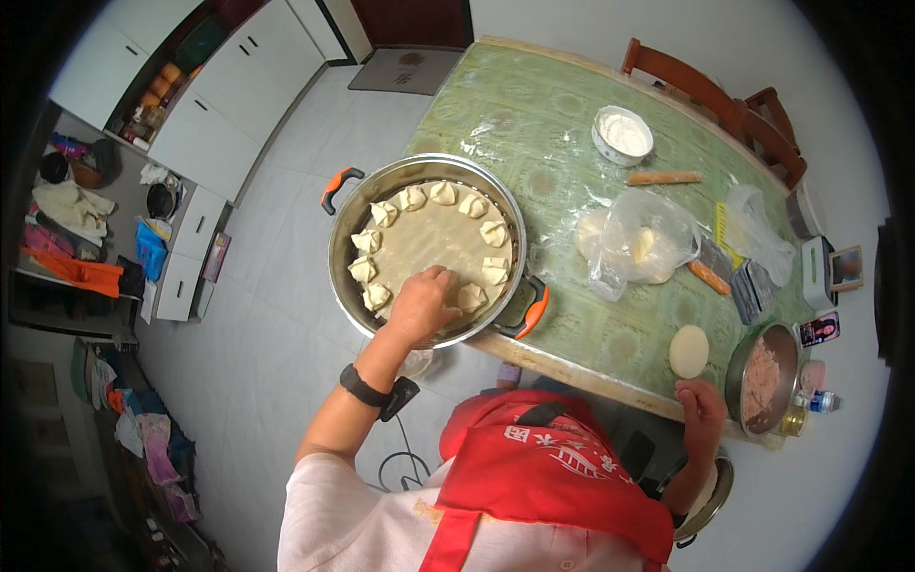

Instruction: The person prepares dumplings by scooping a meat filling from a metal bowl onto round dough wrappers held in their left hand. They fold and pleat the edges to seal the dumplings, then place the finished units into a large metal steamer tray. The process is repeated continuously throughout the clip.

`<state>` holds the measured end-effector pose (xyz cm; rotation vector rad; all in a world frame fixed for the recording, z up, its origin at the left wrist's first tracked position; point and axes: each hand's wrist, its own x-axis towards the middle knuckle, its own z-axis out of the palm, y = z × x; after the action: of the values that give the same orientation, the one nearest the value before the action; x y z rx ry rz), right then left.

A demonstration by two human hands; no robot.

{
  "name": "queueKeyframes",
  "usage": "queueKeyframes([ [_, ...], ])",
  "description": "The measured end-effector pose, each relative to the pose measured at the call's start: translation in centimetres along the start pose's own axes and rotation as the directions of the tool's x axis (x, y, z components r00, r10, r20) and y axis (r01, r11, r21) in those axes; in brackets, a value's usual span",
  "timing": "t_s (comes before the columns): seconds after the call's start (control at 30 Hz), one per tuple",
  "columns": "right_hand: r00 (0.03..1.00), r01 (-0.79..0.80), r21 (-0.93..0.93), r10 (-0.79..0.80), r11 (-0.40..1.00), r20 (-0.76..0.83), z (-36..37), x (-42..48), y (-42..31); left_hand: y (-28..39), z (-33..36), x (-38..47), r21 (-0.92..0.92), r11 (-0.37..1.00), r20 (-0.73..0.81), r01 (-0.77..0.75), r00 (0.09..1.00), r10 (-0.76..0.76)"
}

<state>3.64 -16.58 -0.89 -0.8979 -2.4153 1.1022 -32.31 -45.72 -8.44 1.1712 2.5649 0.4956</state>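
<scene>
My left hand (423, 304) reaches down into a wide steel steamer pot (334, 275) with black and orange handles. Its fingers are bent over the pale steamer liner (429, 236), and whether they hold anything is hidden beneath them. Pleated dough buns (443, 193) stand in a ring along the liner's rim, several on each side of the hand. At the table's front edge, my right hand (700, 407) is loosely curled with nothing visible in it. Just beyond its fingers lies a flat round dough wrapper (689, 352). A steel bowl of pinkish filling (761, 379) stands to its right.
On the green-covered table (500, 107) are a flour bowl (622, 136), a wooden rolling pin (665, 177), and dough under a plastic bag (636, 243). A phone (819, 329) leans near the filling. The steamer overhangs the table's left edge. Chairs (686, 79) stand behind.
</scene>
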Motion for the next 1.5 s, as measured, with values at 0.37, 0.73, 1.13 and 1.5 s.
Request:
queueKeyframes([
  [0.37, 1.0, 0.01, -0.005, -0.01, 1.0, -0.014, -1.6, 0.4, 1.7, 1.2, 2.6, 2.2, 0.164, 0.985, 0.136, -0.047, 0.99, 0.024],
  [0.73, 1.0, 0.018, 0.042, -0.017, 0.999, -0.014, -4.4, 1.7, 4.5, 2.8, 4.3, 3.1, 0.243, 0.965, 0.042, 0.099, 0.993, -0.113],
  [1.13, 0.999, 0.02, 0.055, -0.022, 0.998, 0.035, -5.2, 3.1, 5.4, 3.2, 4.4, 3.0, 0.232, 0.961, 0.05, 0.149, 0.985, -0.165],
  [1.5, 0.995, 0.051, 0.039, -0.055, 0.998, 0.082, -4.4, 4.2, 4.3, -1.3, -0.3, 0.2, 0.171, 0.985, 0.162, 0.015, 0.986, -0.043],
])
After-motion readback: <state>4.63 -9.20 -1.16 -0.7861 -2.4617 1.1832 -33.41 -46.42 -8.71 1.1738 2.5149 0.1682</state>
